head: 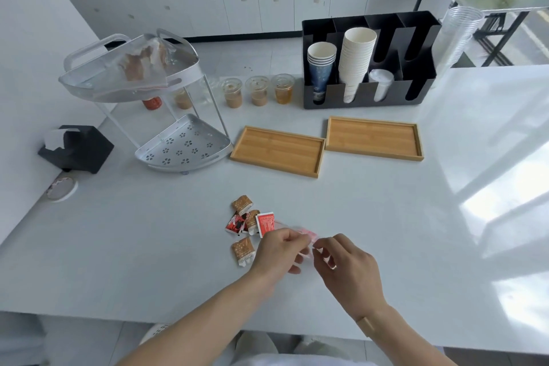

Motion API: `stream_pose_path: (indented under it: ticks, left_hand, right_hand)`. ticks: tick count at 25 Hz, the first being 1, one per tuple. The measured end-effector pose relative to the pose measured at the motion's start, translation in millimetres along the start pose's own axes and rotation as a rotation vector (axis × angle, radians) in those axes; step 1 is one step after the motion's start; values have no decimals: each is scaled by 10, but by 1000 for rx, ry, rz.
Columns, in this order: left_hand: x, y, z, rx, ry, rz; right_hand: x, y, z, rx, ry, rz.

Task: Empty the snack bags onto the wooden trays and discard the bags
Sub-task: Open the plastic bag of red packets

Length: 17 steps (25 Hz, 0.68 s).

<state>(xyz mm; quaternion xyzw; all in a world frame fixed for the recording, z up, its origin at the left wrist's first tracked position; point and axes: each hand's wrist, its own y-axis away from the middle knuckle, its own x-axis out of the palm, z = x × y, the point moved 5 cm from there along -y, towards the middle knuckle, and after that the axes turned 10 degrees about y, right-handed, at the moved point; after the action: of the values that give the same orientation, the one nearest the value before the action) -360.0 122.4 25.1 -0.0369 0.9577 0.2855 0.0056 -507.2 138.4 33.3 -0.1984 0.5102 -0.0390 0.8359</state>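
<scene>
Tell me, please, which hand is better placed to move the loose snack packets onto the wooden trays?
Left. The left hand lies right beside the small brown and red wrapped snack packets, while the right hand sits farther off; both pinch the clear plastic bag.

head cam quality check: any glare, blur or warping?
Head view: strong window glare on the right of the table; motion blur smears the clear bag between left hand and right hand; wide-angle bowing at the edges; wooden trays sharp.
</scene>
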Motion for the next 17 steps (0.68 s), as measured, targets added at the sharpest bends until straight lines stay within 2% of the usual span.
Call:
stream_pose_path:
  ticks: [5,10,14,17]
  left_hand:
    - [-8,6,0,-37,0,11]
    - [-15,-7,0,21,-56,122]
    - [-26,-26,-47,118,-197,171]
    - [-34,-50,-114,231,-331,179]
  right_hand:
    - [5,9,-55,175,-203,221]
    - [53,-147,-173,421,-529,493]
    - [58,-306,-173,330,-475,634]
    - [54,-392,-132,222,-348,658]
